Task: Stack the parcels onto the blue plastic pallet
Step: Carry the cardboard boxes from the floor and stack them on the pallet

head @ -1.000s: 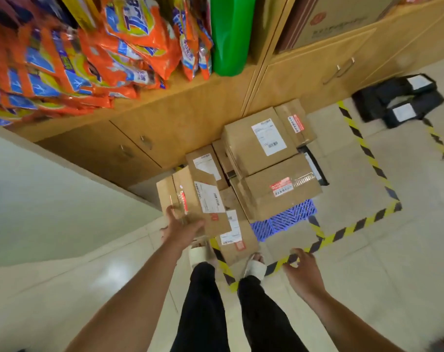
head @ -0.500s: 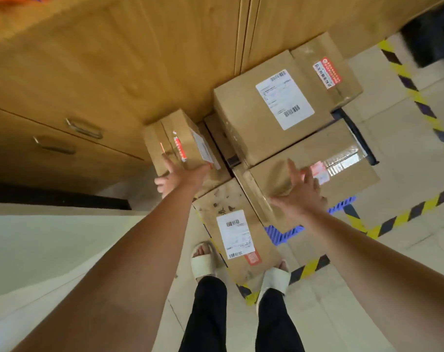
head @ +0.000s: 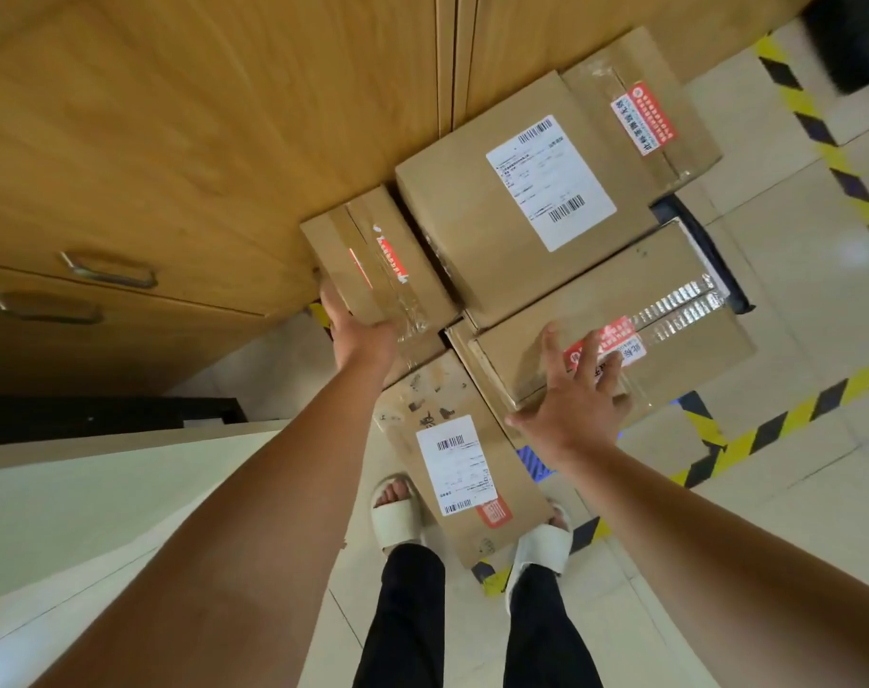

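The left hand (head: 358, 335) grips the near end of a small box (head: 380, 255), fingers round its left edge, thumb on the taped top. That box sits tilted on the stack hard against the wooden cabinet (head: 214, 141). It bears a red sticker with white print I can't read.

The right hand (head: 576, 404) is spread wide, fingers straight, over the near corner of a taped box (head: 636, 310). Whether it presses down I can't tell. Just past its fingertips a red-and-white sticker with Chinese characters lies beside a strip of shiny tape.

Beyond both hands stands a big box (head: 477, 225) with a white shipping label and barcodes, the text too small to read. To the right of it, a far box (head: 616, 67) shows another red sticker.

Between the two arms, nearer the person, a low box (head: 422, 404) carries a white barcode label with a red square at its corner.

The pallet (head: 534, 464) is mostly covered by the parcels, with a bit of blue showing just below the right wrist. Yellow-and-black tape (head: 770, 432) rings it on the floor.
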The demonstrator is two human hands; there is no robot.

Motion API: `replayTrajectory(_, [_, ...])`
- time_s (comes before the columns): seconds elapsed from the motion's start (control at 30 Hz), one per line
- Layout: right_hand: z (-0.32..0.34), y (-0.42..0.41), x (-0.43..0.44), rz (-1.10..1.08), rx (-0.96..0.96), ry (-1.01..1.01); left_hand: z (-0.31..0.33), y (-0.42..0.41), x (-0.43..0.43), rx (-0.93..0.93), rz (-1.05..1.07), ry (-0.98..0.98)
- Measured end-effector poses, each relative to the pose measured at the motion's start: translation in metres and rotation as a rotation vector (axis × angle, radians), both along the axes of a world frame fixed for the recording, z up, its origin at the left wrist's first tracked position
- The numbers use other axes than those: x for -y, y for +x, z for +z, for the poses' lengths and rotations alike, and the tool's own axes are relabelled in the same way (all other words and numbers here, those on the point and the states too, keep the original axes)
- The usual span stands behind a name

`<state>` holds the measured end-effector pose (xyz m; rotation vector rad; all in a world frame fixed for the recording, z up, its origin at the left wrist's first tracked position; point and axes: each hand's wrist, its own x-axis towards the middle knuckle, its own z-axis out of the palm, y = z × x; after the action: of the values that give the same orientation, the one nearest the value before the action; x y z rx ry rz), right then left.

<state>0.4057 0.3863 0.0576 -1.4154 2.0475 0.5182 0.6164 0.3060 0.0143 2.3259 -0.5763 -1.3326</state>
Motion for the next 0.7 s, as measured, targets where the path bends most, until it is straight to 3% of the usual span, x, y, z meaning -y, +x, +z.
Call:
replayTrajectory(0.1, [0.000, 0.001, 0.000, 0.003, -0.007, 0.000, -0.001, 0.016, 0.002, -0.102, 0.107, 0.050])
replayTrajectory(0.4, [-0.001, 0.003, -0.001, 0.010, -0.025, -0.009, -0.022, 0.044, -0.003, -0.391, 0.146, 0.074])
replayTrajectory(0.7, [0.001, 0.002, -0.001, 0.000, -0.008, -0.003, -0.041, 0.056, -0.015, -0.491, 0.144, 0.032])
